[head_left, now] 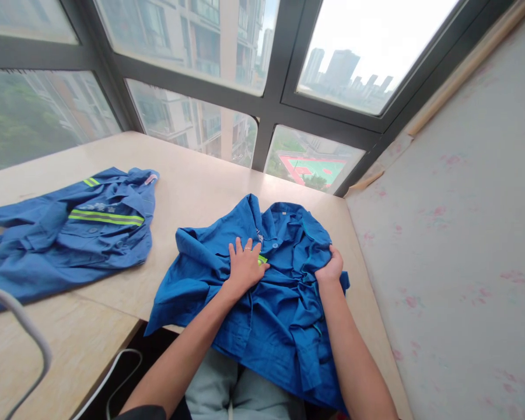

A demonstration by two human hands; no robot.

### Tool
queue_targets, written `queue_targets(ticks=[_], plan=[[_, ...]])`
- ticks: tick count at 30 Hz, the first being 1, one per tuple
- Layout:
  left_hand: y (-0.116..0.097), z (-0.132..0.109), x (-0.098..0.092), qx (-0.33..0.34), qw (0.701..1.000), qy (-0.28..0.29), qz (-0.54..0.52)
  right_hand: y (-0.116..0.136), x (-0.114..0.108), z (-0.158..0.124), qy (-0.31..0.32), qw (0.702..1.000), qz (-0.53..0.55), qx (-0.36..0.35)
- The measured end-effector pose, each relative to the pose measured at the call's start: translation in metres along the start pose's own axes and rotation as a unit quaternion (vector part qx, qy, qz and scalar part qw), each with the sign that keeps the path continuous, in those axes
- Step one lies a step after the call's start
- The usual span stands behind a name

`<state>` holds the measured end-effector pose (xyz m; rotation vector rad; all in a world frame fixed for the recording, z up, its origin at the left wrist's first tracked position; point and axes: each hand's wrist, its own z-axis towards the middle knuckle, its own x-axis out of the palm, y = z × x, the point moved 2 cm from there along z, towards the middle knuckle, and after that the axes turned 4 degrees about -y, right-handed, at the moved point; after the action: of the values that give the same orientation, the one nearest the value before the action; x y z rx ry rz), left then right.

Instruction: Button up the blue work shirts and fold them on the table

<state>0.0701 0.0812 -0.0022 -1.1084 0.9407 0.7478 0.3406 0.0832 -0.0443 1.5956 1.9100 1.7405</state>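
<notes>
A blue work jacket [271,315] lies crumpled in front of me, its collar toward the window and its lower part hanging over the table edge above my lap. My left hand [247,265] rests flat on the jacket's front with fingers spread, a ring on one of them. Beside its thumb a bit of yellow-green strip [261,260] shows. On the other side my right hand [331,267] is closed around a fold of the jacket near the shoulder, its fingertips partly hidden by the cloth.
A second blue jacket [109,233] with yellow-green reflective bands lies on the pale table [175,169] at left. A grey cable [35,338] arcs at lower left, a white cord [109,367] near it. Windows stand behind; a floral-papered wall [455,256] borders the right.
</notes>
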Motion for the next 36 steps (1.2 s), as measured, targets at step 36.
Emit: queue_targets(ticks=[36], plan=[[0.095,0.114,-0.505,0.042,0.775,-0.547,-0.313,0.043,-0.092,-0.036,0.061,0.989,-0.136,-0.013]])
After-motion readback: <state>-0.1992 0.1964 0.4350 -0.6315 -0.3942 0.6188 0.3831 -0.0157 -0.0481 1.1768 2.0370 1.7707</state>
